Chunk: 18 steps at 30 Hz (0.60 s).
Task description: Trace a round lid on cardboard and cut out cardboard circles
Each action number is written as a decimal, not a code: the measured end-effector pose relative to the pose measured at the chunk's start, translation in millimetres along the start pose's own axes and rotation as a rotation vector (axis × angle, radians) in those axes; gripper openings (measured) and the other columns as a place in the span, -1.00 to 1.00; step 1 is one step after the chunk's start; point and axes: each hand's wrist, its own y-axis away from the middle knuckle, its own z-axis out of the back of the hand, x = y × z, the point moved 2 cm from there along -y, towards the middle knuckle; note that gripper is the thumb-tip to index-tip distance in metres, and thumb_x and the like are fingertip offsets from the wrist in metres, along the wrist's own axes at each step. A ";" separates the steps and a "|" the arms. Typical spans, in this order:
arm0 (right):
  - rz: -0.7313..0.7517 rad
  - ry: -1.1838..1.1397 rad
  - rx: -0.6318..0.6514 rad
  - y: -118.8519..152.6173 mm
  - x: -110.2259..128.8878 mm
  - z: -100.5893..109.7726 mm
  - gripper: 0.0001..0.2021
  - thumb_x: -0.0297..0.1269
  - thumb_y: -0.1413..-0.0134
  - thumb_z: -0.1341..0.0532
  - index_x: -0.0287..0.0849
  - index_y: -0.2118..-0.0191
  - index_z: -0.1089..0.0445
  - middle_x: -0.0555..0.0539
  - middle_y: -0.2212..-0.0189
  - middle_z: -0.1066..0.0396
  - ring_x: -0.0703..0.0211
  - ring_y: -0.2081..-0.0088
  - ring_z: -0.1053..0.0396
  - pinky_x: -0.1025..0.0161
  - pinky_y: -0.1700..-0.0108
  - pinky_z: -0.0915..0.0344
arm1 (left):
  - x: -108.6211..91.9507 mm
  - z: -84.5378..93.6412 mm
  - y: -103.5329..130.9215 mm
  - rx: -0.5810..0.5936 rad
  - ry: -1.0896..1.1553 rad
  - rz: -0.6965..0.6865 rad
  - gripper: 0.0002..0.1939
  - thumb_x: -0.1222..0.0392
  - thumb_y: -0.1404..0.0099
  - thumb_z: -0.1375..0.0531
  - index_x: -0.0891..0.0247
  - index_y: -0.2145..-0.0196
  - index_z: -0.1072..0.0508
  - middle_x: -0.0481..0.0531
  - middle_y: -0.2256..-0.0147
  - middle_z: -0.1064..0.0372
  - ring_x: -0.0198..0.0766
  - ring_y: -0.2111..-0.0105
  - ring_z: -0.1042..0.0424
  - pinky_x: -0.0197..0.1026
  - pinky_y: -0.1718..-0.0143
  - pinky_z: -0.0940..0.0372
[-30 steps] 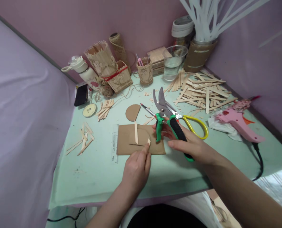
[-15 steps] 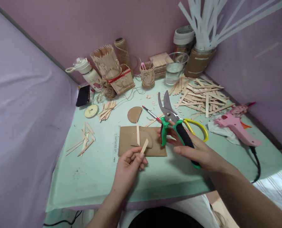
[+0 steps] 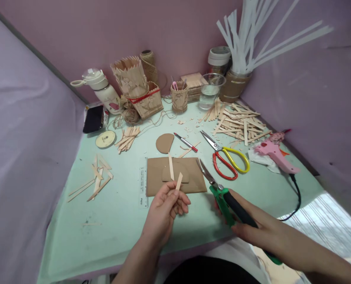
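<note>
My left hand (image 3: 168, 203) pinches a short flat wooden craft stick (image 3: 179, 181) between thumb and fingers, its angled tip pointing up. Green-and-black pruning shears (image 3: 221, 193) are gripped in my right hand (image 3: 249, 225), blades pointing up and left toward the right edge of a cardboard rectangle (image 3: 197, 173). On that rectangle lies a cardboard piece with a rounded top (image 3: 182, 173). Another wooden stick (image 3: 171, 165) rests across both. Just behind is a cut cardboard disc (image 3: 164, 143) with one straight side. A clear ruler (image 3: 143, 187) lies along the rectangle's left side.
Scissors (image 3: 222, 152) with red and yellow handles and a marker (image 3: 185, 142) lie behind the rectangle. A pink glue gun (image 3: 277, 154) and a stick pile (image 3: 240, 122) are at right. Cut sticks (image 3: 100, 177) lie left; stick-covered containers (image 3: 145, 102) and a water cup (image 3: 210, 92) stand behind.
My right hand has brought the pruning shears down and toward me, uncovering the red-and-yellow scissors. The shears' blades look closer together. My left hand keeps its stick in nearly the same place.
</note>
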 end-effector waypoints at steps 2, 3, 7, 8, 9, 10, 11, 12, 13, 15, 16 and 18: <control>-0.049 -0.017 -0.006 4.7 -1.5 -7.3 -0.26 -0.10 -0.08 -0.17 -0.06 -0.37 0.02 -0.12 -0.26 -0.19 -0.28 -0.24 -0.15 -0.09 -0.22 -0.17 | 2.2 -3.7 0.7 0.011 0.003 0.006 -0.78 0.11 -0.25 -0.19 0.28 0.25 -0.28 -0.02 0.50 -0.46 -0.40 0.57 -0.35 -0.32 0.50 -0.12; -0.070 -0.022 -0.007 6.4 -1.7 -10.1 -0.26 -0.12 -0.08 -0.17 -0.06 -0.37 0.02 -0.12 -0.24 -0.22 -0.27 -0.22 -0.18 -0.07 -0.20 -0.21 | 3.0 -5.8 1.4 0.017 -0.004 0.009 -0.81 0.11 -0.26 -0.17 0.27 0.28 -0.27 -0.01 0.50 -0.47 -0.39 0.57 -0.36 -0.32 0.50 -0.12; -0.122 -0.016 0.025 9.3 4.6 -16.4 -0.30 -0.19 -0.08 -0.15 -0.12 -0.35 -0.02 -0.12 -0.13 -0.36 -0.19 -0.12 -0.31 0.05 -0.12 -0.31 | 2.4 -13.5 5.3 0.059 -0.088 0.021 -0.85 0.14 -0.31 -0.10 0.25 0.34 -0.24 0.01 0.50 -0.48 -0.38 0.57 -0.38 -0.31 0.49 -0.13; -0.131 -0.010 0.039 9.3 7.2 -17.1 -0.30 -0.21 -0.09 -0.15 -0.13 -0.35 -0.02 -0.12 -0.13 -0.37 -0.16 -0.10 -0.32 0.08 -0.11 -0.31 | 1.6 -14.6 6.0 0.071 -0.113 0.016 -0.86 0.14 -0.32 -0.09 0.25 0.33 -0.24 0.01 0.50 -0.48 -0.39 0.57 -0.38 -0.31 0.49 -0.13; -0.135 -0.007 0.053 9.2 9.9 -17.5 -0.31 -0.24 -0.09 -0.15 -0.14 -0.35 -0.02 -0.12 -0.14 -0.36 -0.14 -0.10 -0.32 0.09 -0.12 -0.30 | 0.8 -15.3 6.5 0.083 -0.134 0.009 -0.86 0.14 -0.33 -0.08 0.25 0.32 -0.24 0.00 0.50 -0.47 -0.39 0.57 -0.37 -0.31 0.49 -0.13; -0.134 -0.006 0.067 9.0 12.3 -17.9 -0.30 -0.26 -0.08 -0.16 -0.15 -0.35 -0.02 -0.12 -0.16 -0.33 -0.13 -0.10 -0.32 0.10 -0.12 -0.28 | 0.1 -15.6 6.8 0.092 -0.149 0.000 -0.87 0.15 -0.33 -0.08 0.25 0.31 -0.24 -0.01 0.51 -0.46 -0.39 0.58 -0.36 -0.32 0.49 -0.13; -0.128 -0.007 0.083 8.6 14.3 -18.4 -0.30 -0.27 -0.08 -0.16 -0.15 -0.35 -0.02 -0.12 -0.18 -0.31 -0.12 -0.11 -0.30 0.10 -0.14 -0.26 | -0.2 -15.6 6.7 0.101 -0.160 -0.006 -0.87 0.15 -0.33 -0.08 0.26 0.29 -0.24 -0.03 0.52 -0.45 -0.40 0.59 -0.35 -0.32 0.50 -0.12; -0.121 -0.008 0.098 8.1 15.8 -18.9 -0.29 -0.29 -0.07 -0.17 -0.15 -0.35 -0.01 -0.12 -0.19 -0.29 -0.12 -0.11 -0.29 0.10 -0.15 -0.24 | -0.1 -15.3 6.4 0.108 -0.167 -0.009 -0.87 0.14 -0.33 -0.08 0.26 0.26 -0.24 -0.04 0.53 -0.44 -0.40 0.60 -0.34 -0.32 0.52 -0.11; -0.116 -0.010 0.114 7.6 16.7 -19.4 -0.29 -0.30 -0.07 -0.16 -0.15 -0.35 -0.01 -0.12 -0.19 -0.29 -0.11 -0.12 -0.28 0.10 -0.15 -0.23 | 0.3 -14.9 6.0 0.117 -0.175 -0.009 -0.86 0.14 -0.32 -0.08 0.27 0.24 -0.25 -0.05 0.54 -0.43 -0.40 0.61 -0.33 -0.33 0.53 -0.10; -0.116 -0.014 0.140 6.4 16.8 -20.2 -0.30 -0.31 -0.08 -0.15 -0.14 -0.35 -0.01 -0.12 -0.15 -0.32 -0.10 -0.10 -0.29 0.09 -0.13 -0.24 | 1.9 -13.8 5.1 0.135 -0.192 -0.007 -0.82 0.13 -0.33 -0.08 0.28 0.19 -0.26 -0.06 0.56 -0.41 -0.41 0.62 -0.31 -0.33 0.55 -0.09; -0.118 -0.016 0.147 5.9 16.3 -20.3 -0.31 -0.32 -0.08 -0.14 -0.13 -0.35 -0.02 -0.12 -0.11 -0.35 -0.10 -0.09 -0.30 0.10 -0.11 -0.25 | 2.8 -13.2 4.7 0.143 -0.199 -0.007 -0.80 0.12 -0.33 -0.08 0.29 0.17 -0.27 -0.07 0.56 -0.40 -0.41 0.63 -0.29 -0.33 0.55 -0.09; -0.121 -0.022 0.159 5.0 14.8 -19.9 -0.32 -0.32 -0.07 -0.14 -0.11 -0.34 -0.03 -0.11 -0.04 -0.39 -0.09 -0.07 -0.31 0.11 -0.08 -0.27 | 4.7 -12.0 4.6 0.162 -0.214 0.000 -0.76 0.10 -0.33 -0.08 0.30 0.13 -0.28 -0.08 0.57 -0.39 -0.41 0.64 -0.27 -0.32 0.56 -0.09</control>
